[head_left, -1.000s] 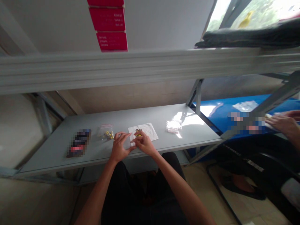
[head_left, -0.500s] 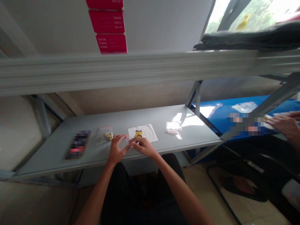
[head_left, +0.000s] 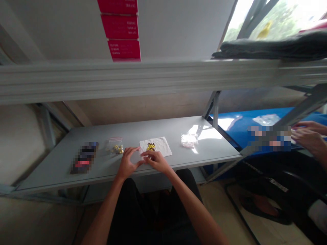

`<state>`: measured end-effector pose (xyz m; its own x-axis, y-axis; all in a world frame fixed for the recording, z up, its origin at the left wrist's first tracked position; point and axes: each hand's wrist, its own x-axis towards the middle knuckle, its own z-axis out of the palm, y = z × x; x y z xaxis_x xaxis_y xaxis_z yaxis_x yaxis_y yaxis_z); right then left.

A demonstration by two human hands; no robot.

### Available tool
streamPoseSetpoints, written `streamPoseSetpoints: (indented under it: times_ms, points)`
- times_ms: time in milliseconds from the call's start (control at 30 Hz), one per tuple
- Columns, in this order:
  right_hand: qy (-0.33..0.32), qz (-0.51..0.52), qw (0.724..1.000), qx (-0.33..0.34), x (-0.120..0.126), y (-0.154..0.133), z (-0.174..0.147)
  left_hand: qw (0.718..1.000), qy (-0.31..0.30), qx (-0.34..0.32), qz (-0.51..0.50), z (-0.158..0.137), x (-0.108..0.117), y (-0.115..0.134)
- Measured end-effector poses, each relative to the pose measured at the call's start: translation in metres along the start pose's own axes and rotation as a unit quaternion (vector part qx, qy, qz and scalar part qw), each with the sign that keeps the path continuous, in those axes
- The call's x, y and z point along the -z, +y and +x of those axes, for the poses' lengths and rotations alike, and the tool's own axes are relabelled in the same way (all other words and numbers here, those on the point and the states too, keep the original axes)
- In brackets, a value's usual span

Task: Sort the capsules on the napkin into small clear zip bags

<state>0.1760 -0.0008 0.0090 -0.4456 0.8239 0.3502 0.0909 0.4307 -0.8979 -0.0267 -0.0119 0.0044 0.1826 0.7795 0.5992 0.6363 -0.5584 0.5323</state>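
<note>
My left hand [head_left: 128, 161] and my right hand [head_left: 156, 160] meet near the front edge of the table. Between their fingertips is a small clear plastic bag [head_left: 140, 153], mostly hidden by the fingers and hard to make out. Just beyond, a white cloth [head_left: 163, 144] lies flat with a heap of small yellow and brown pieces [head_left: 151, 147] on it. Left of my hands sits a clear zip bag [head_left: 115, 145] holding several yellow and pale pieces.
A stack of clear zip bags [head_left: 189, 140] lies to the right on the grey table [head_left: 102, 170]. A blurred-out dark object [head_left: 85, 157] is at the left. Overhead runs a shelf [head_left: 166, 80] with red boxes [head_left: 120, 26]. Another person's hands [head_left: 310, 136] work over a blue table [head_left: 230, 131].
My fingertips have shifted slightly at the clear bag, the right hand a little lower and to the right. The view has tilted slightly. The other person's hands have moved.
</note>
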Motion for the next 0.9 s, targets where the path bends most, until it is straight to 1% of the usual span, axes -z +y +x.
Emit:
streamPoseSetpoints:
  times_ms: [33,67,100,167,200,233,267,333,400,467,733,900]
  points:
    - [0.024,-0.005,1.000,0.001,0.001,0.001,0.000,1.000,0.004,0.010,-0.001,0.000,0.000,0.000]
    - [0.064,-0.016,0.998,0.000,0.004,0.003,0.001,1.000,0.006,0.019,-0.001,0.000,0.001,0.000]
    - [0.119,-0.035,0.992,-0.005,0.009,0.005,0.003,1.000,0.006,0.026,0.001,0.000,0.001,0.000]
    - [0.231,-0.093,0.968,-0.030,0.023,0.011,0.010,1.000,-0.003,0.030,0.004,0.000,0.001,0.001]
    - [0.266,-0.130,0.954,-0.047,0.031,0.015,0.015,1.000,-0.011,0.028,0.005,0.000,0.000,0.002]
    - [0.270,-0.173,0.945,-0.062,0.040,0.018,0.020,1.000,-0.018,0.024,0.007,0.001,0.000,0.002]
    - [0.238,-0.217,0.944,-0.071,0.048,0.021,0.025,0.999,-0.023,0.021,0.009,0.001,0.000,0.003]
    - [0.148,-0.288,0.943,-0.076,0.062,0.026,0.036,0.999,-0.026,0.019,0.011,0.002,-0.001,0.003]
    - [0.068,-0.327,0.940,-0.072,0.070,0.030,0.043,0.999,-0.023,0.023,0.010,0.002,-0.001,0.002]
    - [0.029,-0.342,0.937,-0.069,0.073,0.032,0.047,0.999,-0.022,0.029,0.008,0.002,-0.001,0.001]
    - [0.004,-0.348,0.935,-0.063,0.073,0.034,0.048,0.999,-0.025,0.022,0.010,0.002,-0.003,-0.001]
    - [-0.010,-0.342,0.938,-0.047,0.074,0.034,0.048,0.999,-0.023,0.018,0.013,0.002,-0.002,0.000]
